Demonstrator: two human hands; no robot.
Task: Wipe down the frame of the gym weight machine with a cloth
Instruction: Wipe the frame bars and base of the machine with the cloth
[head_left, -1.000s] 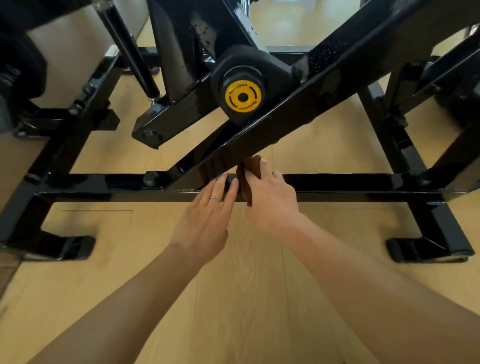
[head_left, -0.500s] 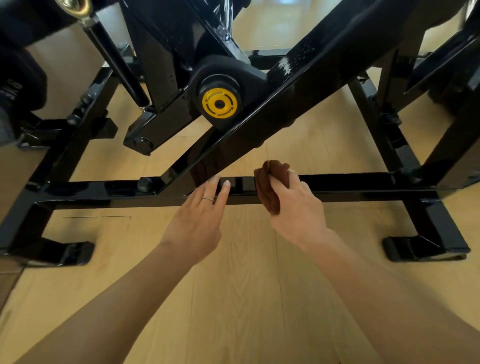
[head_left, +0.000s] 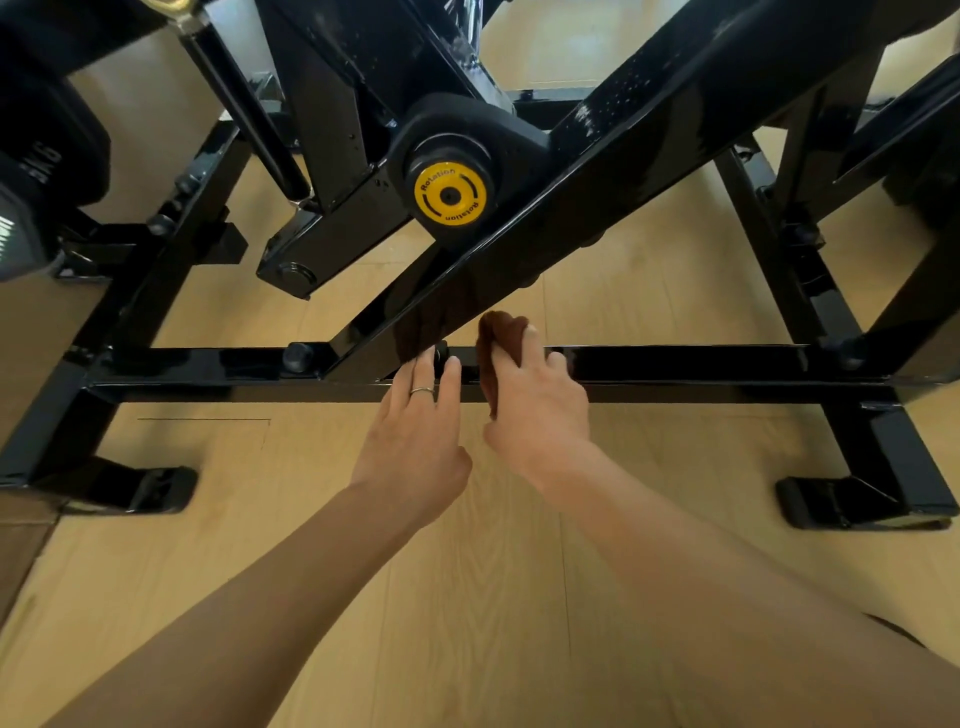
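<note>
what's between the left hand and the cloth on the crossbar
Only a short bare stretch of black crossbar separates the left hand from the brown cloth, seen in the head view.

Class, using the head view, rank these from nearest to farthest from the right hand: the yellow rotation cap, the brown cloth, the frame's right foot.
1. Brown cloth: gripped in the right hand.
2. Yellow rotation cap: above, slightly left.
3. Right foot: far right, on the floor.

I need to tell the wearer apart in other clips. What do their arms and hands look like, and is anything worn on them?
Both forearms are bare, no sleeves or gloves showing. The left hand wears a thin silver ring on one finger. The right hand shows no jewellery.
</note>
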